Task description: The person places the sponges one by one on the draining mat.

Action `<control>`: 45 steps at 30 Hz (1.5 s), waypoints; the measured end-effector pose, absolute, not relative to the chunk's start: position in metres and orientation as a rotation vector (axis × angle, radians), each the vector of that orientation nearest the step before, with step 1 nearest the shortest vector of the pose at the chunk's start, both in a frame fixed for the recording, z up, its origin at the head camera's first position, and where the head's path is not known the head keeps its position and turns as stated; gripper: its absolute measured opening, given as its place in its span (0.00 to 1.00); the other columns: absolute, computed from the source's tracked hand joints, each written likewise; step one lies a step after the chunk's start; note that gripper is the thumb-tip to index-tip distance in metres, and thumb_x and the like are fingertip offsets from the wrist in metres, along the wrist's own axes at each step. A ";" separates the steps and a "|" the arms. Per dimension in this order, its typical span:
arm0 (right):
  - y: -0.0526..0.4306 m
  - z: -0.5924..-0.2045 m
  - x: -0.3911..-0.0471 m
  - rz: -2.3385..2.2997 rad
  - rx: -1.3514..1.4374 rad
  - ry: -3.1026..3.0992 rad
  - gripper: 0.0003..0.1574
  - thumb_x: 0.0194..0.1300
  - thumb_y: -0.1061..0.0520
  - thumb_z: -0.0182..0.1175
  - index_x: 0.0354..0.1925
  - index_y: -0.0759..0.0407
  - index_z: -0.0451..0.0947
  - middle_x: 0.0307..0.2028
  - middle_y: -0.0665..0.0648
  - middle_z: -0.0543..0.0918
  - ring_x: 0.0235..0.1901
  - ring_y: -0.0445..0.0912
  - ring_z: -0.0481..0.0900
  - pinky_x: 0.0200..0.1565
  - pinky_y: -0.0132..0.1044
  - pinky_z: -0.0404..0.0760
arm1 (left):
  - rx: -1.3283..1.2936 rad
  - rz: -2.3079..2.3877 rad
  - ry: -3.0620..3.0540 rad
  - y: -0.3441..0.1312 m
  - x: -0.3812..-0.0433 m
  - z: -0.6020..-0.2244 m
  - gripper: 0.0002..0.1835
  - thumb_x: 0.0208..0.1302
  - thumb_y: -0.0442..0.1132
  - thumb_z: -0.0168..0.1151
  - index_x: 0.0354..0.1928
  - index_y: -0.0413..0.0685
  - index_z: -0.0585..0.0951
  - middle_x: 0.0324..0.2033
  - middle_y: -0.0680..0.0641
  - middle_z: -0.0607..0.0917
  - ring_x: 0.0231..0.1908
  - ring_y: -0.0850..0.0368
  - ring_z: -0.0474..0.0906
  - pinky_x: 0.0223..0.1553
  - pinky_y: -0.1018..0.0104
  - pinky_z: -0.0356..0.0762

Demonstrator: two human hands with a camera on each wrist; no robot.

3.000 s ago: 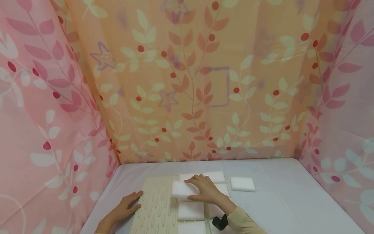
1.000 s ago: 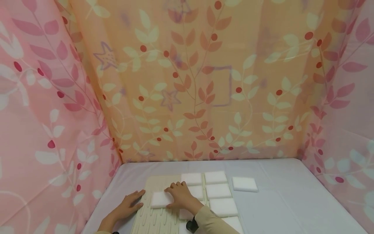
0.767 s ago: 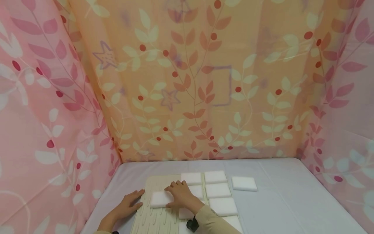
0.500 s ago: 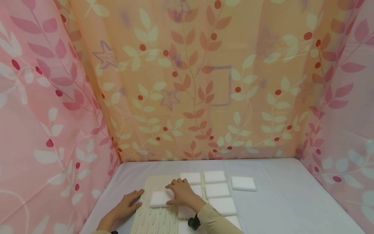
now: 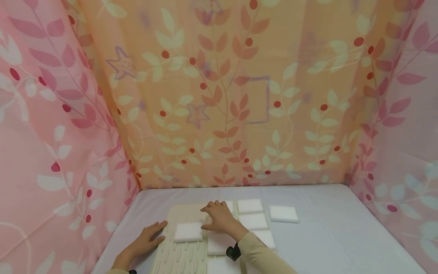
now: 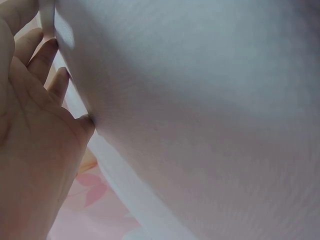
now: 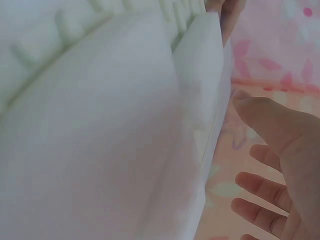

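A white, sponge-like block (image 5: 188, 232) lies flat on the left part of a cream ridged mat (image 5: 183, 215). Just to its right, my right hand (image 5: 223, 219) hovers with fingers and thumb spread, holding nothing. The right wrist view has the same hand (image 7: 297, 155) apart from the white blocks (image 7: 95, 145). More of these blocks sit on the mat's right half in two columns, some partly covered by the right hand and sleeve. At the mat's left edge rests my left hand (image 5: 148, 239), its fingers extended and touching the rim.
One separate white block (image 5: 283, 214) lies on the white table (image 5: 328, 228) right of the mat. Floral curtains (image 5: 222, 95) enclose the table at the back and both sides.
My right hand carried the block leftward from over the right columns, set it on the mat's left part, then let go and drew back right. The left hand stayed put.
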State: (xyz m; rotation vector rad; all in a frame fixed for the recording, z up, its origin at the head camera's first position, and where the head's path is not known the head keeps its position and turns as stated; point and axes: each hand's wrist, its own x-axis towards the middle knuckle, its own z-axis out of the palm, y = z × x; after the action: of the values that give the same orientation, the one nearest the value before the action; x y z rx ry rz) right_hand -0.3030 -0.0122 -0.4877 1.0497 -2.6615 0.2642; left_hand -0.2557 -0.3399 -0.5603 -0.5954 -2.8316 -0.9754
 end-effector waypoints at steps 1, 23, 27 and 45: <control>-0.010 -0.488 -0.305 0.270 1.043 -2.664 0.34 0.50 0.33 0.64 0.54 0.43 0.76 0.44 0.47 0.76 0.44 0.44 0.71 0.43 0.40 0.65 | -0.596 -0.975 -2.832 -0.340 -0.256 -0.560 0.30 0.61 0.46 0.60 0.63 0.39 0.68 0.61 0.36 0.71 0.60 0.26 0.60 0.49 0.21 0.42; 0.075 -0.493 -0.334 0.480 0.879 -2.686 0.34 0.50 0.39 0.67 0.53 0.52 0.77 0.45 0.53 0.77 0.45 0.51 0.72 0.45 0.51 0.67 | -0.611 -0.995 -2.838 -0.340 -0.256 -0.558 0.30 0.62 0.45 0.59 0.63 0.37 0.67 0.61 0.34 0.69 0.60 0.25 0.58 0.49 0.21 0.40; 0.094 -0.493 -0.338 0.524 0.813 -2.707 0.34 0.50 0.40 0.68 0.52 0.52 0.77 0.46 0.54 0.78 0.45 0.52 0.73 0.45 0.52 0.67 | -0.616 -0.980 -2.828 -0.339 -0.256 -0.559 0.30 0.62 0.44 0.59 0.62 0.37 0.68 0.61 0.33 0.70 0.60 0.25 0.59 0.49 0.21 0.42; 0.171 -0.497 -0.345 0.542 0.625 -2.733 0.35 0.50 0.38 0.66 0.53 0.53 0.77 0.48 0.57 0.79 0.46 0.56 0.74 0.45 0.57 0.68 | -0.666 -0.943 -2.773 -0.341 -0.257 -0.565 0.28 0.61 0.43 0.60 0.61 0.37 0.70 0.58 0.33 0.72 0.57 0.24 0.62 0.46 0.19 0.43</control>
State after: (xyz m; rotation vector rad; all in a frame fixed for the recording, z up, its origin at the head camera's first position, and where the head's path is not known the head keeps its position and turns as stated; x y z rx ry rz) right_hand -0.3446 0.1711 -0.4975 0.6248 -2.7325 0.5421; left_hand -0.2568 -0.3406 -0.5651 -0.6663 -2.7730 -0.9434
